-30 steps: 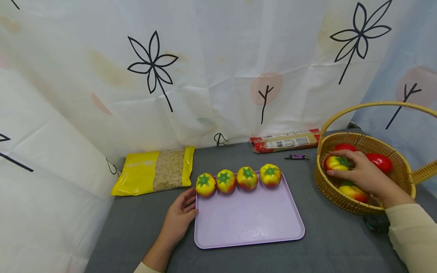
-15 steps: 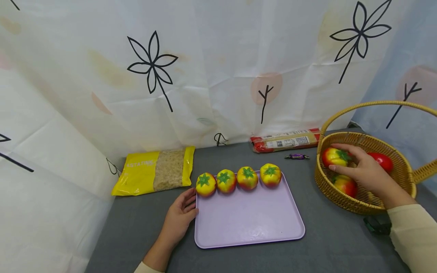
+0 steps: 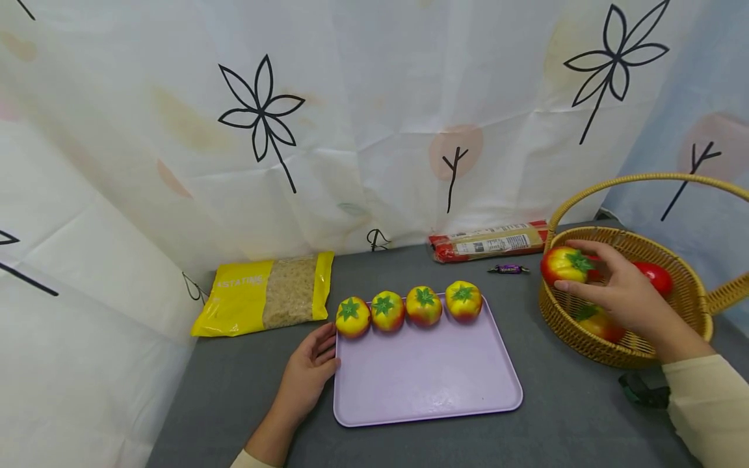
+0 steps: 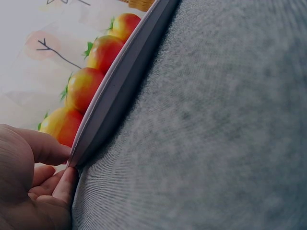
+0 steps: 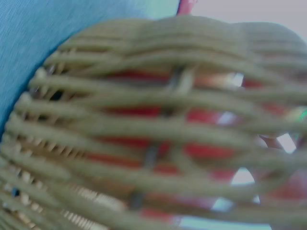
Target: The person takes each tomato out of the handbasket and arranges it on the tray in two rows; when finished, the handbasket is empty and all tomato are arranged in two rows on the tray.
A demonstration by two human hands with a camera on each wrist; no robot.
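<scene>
The right hand [image 3: 623, 292] pinches a red-yellow tomato [image 3: 563, 265] between thumb and fingers, held over the near rim of the wicker basket [image 3: 673, 305]. Beneath that hand another tomato [image 3: 597, 323] lies in the basket. The left hand [image 3: 307, 370], fingers relaxed, rests against the left edge of the lilac tray [image 3: 427, 377] on the bench [image 3: 573, 416].

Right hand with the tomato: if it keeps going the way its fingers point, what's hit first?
Likely nothing close: the right hand points left past the basket rim; bare table, then perhaps the candy. Depth unclear.
</scene>
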